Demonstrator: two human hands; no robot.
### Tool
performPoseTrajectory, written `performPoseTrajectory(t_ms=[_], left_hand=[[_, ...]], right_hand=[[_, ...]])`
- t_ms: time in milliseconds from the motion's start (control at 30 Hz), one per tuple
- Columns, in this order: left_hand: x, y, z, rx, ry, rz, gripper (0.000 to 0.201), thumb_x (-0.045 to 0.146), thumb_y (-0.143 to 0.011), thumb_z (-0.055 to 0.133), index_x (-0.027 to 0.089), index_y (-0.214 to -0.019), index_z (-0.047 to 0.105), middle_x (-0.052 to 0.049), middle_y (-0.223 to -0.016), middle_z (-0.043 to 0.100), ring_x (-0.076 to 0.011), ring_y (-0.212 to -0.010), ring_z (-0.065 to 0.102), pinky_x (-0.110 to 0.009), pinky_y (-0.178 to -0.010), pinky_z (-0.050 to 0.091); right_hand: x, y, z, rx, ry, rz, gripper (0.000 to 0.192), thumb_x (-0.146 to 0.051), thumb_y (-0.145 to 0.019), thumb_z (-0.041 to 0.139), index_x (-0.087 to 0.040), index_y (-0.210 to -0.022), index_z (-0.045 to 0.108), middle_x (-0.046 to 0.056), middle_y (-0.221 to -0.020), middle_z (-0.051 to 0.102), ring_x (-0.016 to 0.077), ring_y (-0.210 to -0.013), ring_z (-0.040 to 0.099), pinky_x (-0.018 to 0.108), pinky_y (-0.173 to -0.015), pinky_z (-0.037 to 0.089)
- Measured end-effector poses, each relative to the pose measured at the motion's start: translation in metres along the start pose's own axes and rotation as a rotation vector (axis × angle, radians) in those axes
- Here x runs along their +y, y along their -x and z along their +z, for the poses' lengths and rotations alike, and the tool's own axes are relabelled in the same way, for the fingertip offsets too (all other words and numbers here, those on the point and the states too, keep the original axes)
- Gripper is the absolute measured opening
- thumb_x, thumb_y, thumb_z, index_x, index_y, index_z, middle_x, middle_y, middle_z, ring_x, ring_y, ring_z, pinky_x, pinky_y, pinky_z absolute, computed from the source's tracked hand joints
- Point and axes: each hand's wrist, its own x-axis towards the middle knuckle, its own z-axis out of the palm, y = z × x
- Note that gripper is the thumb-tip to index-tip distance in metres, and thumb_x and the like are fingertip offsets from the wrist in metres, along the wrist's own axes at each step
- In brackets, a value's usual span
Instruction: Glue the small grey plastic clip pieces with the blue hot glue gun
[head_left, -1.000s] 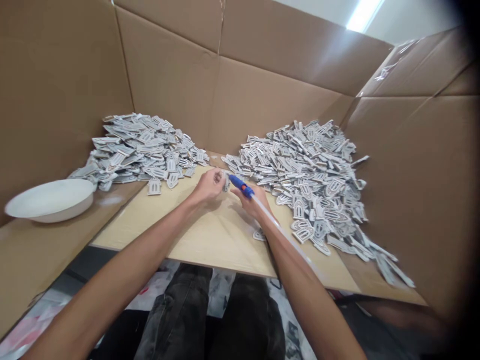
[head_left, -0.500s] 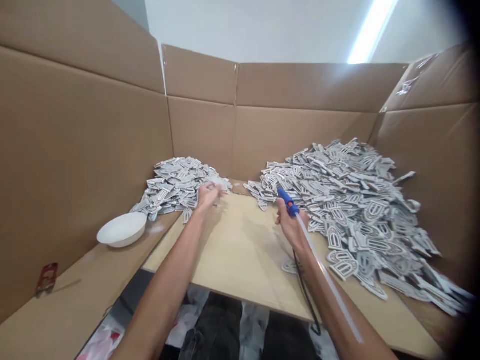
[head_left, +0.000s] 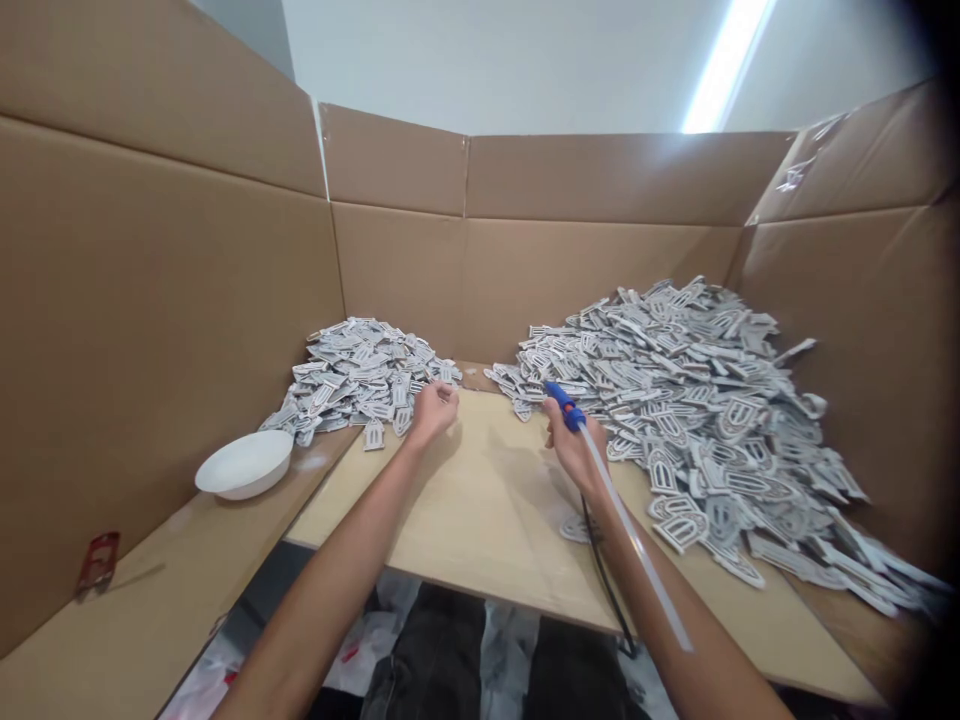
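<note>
Cardboard walls point(head_left: 172, 300) enclose a board point(head_left: 480, 510) with 2 piles — the bigger point(head_left: 697, 400) at 2 o'clock. The right hand point(head_left: 574, 450) grips a blue glue gun point(head_left: 564, 405) (stick trailing back); the left hand point(head_left: 433, 410) is loosely curled at the smaller pile point(head_left: 360, 375), seemingly empty.

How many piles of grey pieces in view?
2. Small pile back left by the left hand; large pile right, beside the right hand holding the glue gun.

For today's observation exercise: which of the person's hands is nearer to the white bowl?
Left. The left hand is at the edge of the smaller pile, right of the white bowl; the right hand, holding the blue glue gun, is farther right.
</note>
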Motion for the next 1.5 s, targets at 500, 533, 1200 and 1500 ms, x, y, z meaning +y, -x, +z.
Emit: performPoseTrajectory(t_ms=[500,533,1200,1500], left_hand=[[0.008,0.039,0.034,-0.512,-0.238,0.390,0.018,0.024,-0.087,0.064,0.017,-0.090,0.080,-0.012,-0.099,0.080,-0.0258,-0.091,0.072,-0.036,-0.086,0.055],[0.006,0.038,0.034,-0.500,-0.248,0.385,0.018,0.023,-0.086,0.063,0.017,-0.090,0.080,-0.012,-0.098,0.080,-0.0259,-0.091,0.072,-0.036,-0.086,0.055],[0.009,0.042,0.037,-0.476,-0.256,0.372,0.018,0.016,-0.085,0.061,0.017,-0.084,0.079,-0.011,-0.088,0.079,-0.0248,-0.082,0.070,-0.035,-0.083,0.054],[0.008,0.042,0.036,-0.476,-0.241,0.373,0.017,0.018,-0.084,0.061,0.018,-0.084,0.078,-0.011,-0.088,0.079,-0.0251,-0.081,0.069,-0.035,-0.083,0.053]], right_hand=[[0.038,-0.014,-0.008,-0.140,0.859,0.181,0.034,-0.027,-0.094,0.071,-0.014,-0.125,0.079,0.022,-0.138,0.070,0.0431,-0.144,0.046,0.054,-0.106,0.048],[0.039,-0.015,-0.009,-0.164,0.862,0.201,0.035,-0.028,-0.094,0.071,-0.014,-0.126,0.079,0.023,-0.135,0.071,0.0423,-0.143,0.049,0.052,-0.105,0.050],[0.043,-0.029,-0.015,0.012,0.739,0.158,0.035,-0.014,-0.092,0.063,-0.007,-0.126,0.073,0.024,-0.125,0.074,0.0353,-0.127,0.063,0.040,-0.101,0.046],[0.045,-0.031,-0.026,0.107,0.839,0.257,0.047,-0.019,-0.094,0.068,-0.009,-0.140,0.063,0.024,-0.144,0.059,0.0388,-0.136,0.046,0.055,-0.110,0.042]])
